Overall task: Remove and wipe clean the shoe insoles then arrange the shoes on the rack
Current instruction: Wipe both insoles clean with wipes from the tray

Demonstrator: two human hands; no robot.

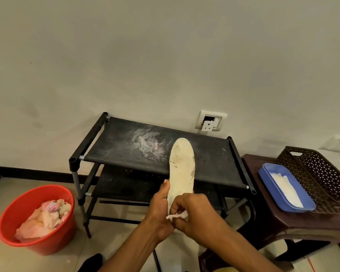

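The cream insole (182, 169) is standing upright in front of the rack, toe end up, with stains showing on its face. The left hand (159, 209) is gripping its heel end, thumb along the edge. The right hand (192, 214) is pinching a small white wipe (177, 215) against the lower part. Behind them, the black shoe rack (126, 146) is showing a chalky smear on its top shelf. A red bucket (47, 246) of crumpled rags (45, 216) is sitting on the tiled floor (8, 258) at left. At right, a brown stool (283, 222) is carrying a blue tray (263, 173) and a perforated basket (322, 173). A wall socket (209, 122) is sitting just above the rack.
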